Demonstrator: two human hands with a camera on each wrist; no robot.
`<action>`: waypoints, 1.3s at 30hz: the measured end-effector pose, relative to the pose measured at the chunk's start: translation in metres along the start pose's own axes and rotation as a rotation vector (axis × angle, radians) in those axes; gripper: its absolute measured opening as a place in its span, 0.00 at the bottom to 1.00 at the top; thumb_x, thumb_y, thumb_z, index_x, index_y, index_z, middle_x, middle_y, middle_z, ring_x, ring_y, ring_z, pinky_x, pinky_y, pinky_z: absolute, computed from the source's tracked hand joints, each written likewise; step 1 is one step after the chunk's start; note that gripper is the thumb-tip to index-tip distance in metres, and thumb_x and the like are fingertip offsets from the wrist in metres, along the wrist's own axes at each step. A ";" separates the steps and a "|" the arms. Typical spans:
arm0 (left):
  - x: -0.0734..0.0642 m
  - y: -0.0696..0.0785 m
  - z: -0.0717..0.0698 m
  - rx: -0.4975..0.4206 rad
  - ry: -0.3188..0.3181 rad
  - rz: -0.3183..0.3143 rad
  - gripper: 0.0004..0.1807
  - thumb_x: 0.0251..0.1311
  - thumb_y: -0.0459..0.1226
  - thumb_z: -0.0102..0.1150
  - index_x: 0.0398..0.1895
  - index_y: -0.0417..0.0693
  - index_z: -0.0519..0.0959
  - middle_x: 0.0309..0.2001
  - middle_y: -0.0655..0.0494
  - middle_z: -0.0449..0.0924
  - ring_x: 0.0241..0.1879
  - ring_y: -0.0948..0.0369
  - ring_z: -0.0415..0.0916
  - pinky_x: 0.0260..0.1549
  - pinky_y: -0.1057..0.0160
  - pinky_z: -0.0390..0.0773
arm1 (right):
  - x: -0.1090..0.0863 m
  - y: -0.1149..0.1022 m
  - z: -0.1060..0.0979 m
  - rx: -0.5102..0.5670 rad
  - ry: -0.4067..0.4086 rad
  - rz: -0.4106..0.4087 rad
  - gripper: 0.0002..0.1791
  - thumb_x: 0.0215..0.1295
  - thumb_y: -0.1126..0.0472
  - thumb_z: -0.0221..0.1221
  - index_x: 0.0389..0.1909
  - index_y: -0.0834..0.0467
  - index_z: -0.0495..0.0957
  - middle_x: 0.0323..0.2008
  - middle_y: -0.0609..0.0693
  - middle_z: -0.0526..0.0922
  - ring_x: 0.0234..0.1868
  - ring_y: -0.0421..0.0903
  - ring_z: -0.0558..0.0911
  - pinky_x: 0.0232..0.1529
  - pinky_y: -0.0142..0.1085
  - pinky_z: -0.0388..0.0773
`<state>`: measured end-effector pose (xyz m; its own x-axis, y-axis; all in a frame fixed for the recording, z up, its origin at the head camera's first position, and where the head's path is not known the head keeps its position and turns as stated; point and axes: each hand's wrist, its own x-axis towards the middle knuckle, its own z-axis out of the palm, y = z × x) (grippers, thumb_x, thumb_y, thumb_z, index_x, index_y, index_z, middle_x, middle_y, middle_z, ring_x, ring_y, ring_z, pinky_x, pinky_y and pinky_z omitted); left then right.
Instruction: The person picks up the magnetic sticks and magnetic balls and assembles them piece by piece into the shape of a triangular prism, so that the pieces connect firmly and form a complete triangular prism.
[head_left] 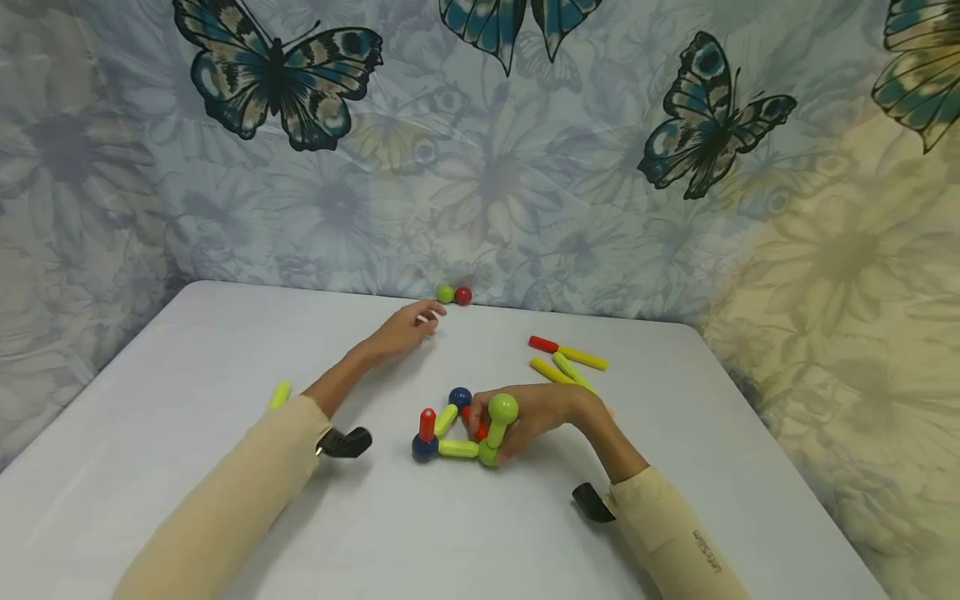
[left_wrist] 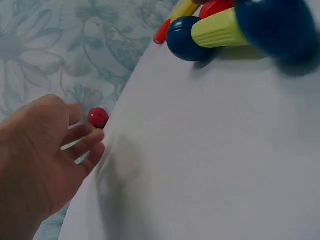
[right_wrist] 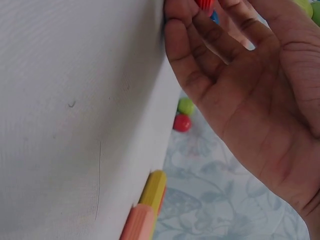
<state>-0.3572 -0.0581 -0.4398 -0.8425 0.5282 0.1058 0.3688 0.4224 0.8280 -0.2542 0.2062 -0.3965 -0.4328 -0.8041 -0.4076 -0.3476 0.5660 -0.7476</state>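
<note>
A magnetic ball-and-stick frame stands on the table. It has blue balls (head_left: 424, 448), lime sticks (head_left: 457, 449), an upright red stick (head_left: 427, 423) and a lime ball (head_left: 503, 407) on an upright lime stick. My right hand (head_left: 536, 414) holds the frame's right side, its fingers around a red stick (right_wrist: 205, 5) and its thumb by the lower green ball (head_left: 487, 454). Toward the back edge reaches my left hand (head_left: 408, 327), fingers loosely bent and holding nothing. Just beyond its fingertips sit a green ball (head_left: 445, 293) and a red ball (head_left: 463, 296).
Right of the frame lie loose sticks: a red one (head_left: 543, 343), yellow ones (head_left: 583, 358) and a lime one (head_left: 572, 368). Another lime stick (head_left: 281, 394) is partly behind my left forearm. A butterfly-patterned cloth (head_left: 495, 183) rises behind the white table (head_left: 360, 533).
</note>
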 end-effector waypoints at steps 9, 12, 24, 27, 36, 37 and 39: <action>0.052 -0.006 0.012 0.423 0.068 0.000 0.35 0.73 0.26 0.42 0.82 0.38 0.54 0.79 0.29 0.50 0.78 0.36 0.54 0.76 0.40 0.61 | -0.002 0.002 0.001 -0.011 0.014 0.016 0.25 0.58 0.63 0.75 0.54 0.52 0.75 0.50 0.45 0.79 0.57 0.41 0.77 0.63 0.36 0.73; 0.047 -0.010 0.013 0.440 0.173 -0.045 0.36 0.72 0.29 0.50 0.82 0.45 0.56 0.66 0.31 0.57 0.63 0.38 0.63 0.58 0.44 0.74 | 0.001 0.001 0.000 -0.011 0.010 0.008 0.25 0.59 0.63 0.75 0.54 0.53 0.75 0.50 0.45 0.78 0.57 0.40 0.77 0.64 0.35 0.72; 0.047 -0.008 0.002 0.451 0.191 -0.115 0.35 0.77 0.35 0.50 0.84 0.47 0.53 0.77 0.30 0.52 0.68 0.34 0.60 0.60 0.39 0.75 | 0.001 0.001 -0.001 0.012 -0.002 0.025 0.25 0.58 0.65 0.75 0.54 0.54 0.75 0.50 0.46 0.78 0.58 0.39 0.76 0.66 0.34 0.72; 0.046 -0.012 -0.001 0.449 0.215 -0.115 0.27 0.76 0.34 0.52 0.76 0.40 0.65 0.67 0.31 0.66 0.59 0.39 0.69 0.56 0.42 0.76 | 0.003 -0.001 -0.001 0.003 -0.012 0.013 0.25 0.58 0.64 0.75 0.54 0.54 0.75 0.50 0.46 0.78 0.58 0.39 0.77 0.66 0.34 0.72; 0.005 0.008 0.001 0.244 0.235 0.108 0.20 0.70 0.39 0.63 0.58 0.40 0.68 0.45 0.44 0.81 0.43 0.53 0.80 0.40 0.59 0.76 | 0.005 -0.002 -0.001 0.028 -0.008 0.020 0.25 0.58 0.66 0.75 0.54 0.55 0.74 0.50 0.47 0.79 0.58 0.41 0.77 0.64 0.34 0.73; -0.007 0.014 0.002 0.196 0.212 0.149 0.22 0.70 0.39 0.63 0.61 0.40 0.69 0.47 0.44 0.82 0.45 0.53 0.81 0.41 0.60 0.77 | 0.005 -0.002 0.000 0.025 -0.006 0.022 0.25 0.59 0.66 0.75 0.54 0.55 0.74 0.50 0.47 0.79 0.58 0.41 0.77 0.64 0.34 0.72; -0.035 0.029 0.004 0.098 0.147 0.209 0.25 0.70 0.39 0.64 0.67 0.43 0.70 0.54 0.47 0.82 0.51 0.53 0.80 0.45 0.61 0.77 | 0.003 -0.001 -0.001 0.017 -0.003 0.028 0.25 0.59 0.65 0.75 0.54 0.55 0.74 0.51 0.47 0.79 0.57 0.41 0.77 0.64 0.34 0.72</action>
<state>-0.3156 -0.0609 -0.4213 -0.7891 0.5023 0.3536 0.5711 0.3880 0.7234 -0.2557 0.2033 -0.3969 -0.4399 -0.7886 -0.4296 -0.3216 0.5850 -0.7446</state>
